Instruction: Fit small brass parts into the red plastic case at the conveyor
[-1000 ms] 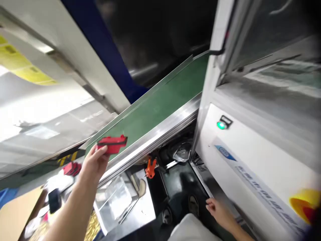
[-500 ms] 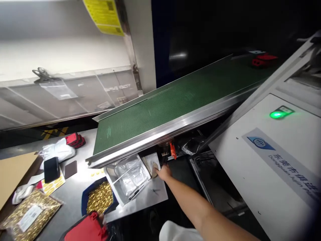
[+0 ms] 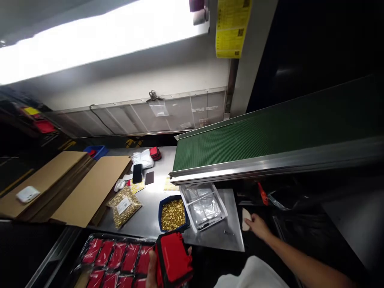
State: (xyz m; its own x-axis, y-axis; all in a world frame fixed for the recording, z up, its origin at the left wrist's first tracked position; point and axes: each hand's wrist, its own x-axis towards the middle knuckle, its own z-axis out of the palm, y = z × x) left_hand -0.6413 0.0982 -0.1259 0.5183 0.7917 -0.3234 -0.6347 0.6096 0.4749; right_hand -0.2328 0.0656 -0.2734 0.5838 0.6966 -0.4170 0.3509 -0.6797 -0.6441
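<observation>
My left hand is closed around a red and black plastic case at the bottom middle of the head view. Its thumb and a fingertip show on either side of the case. Off to the right, my right hand pinches a flat, pale beige pad with a rounded edge, just past the metal table's side. Near the left hand is a blue bin of small gold-coloured metal parts. Beside that bin stands a white tray holding clear plastic bags.
A green conveyor belt slopes up to the right. Bagged red pieces fill a tray below the table. Cardboard, a bag of gold parts, a phone and stacked red cases are at left.
The view has swung left, bringing the cardboard and the tray of red pieces into sight. My right hand has drawn the beige pad away from beside the white tray. The red case shows more fully.
</observation>
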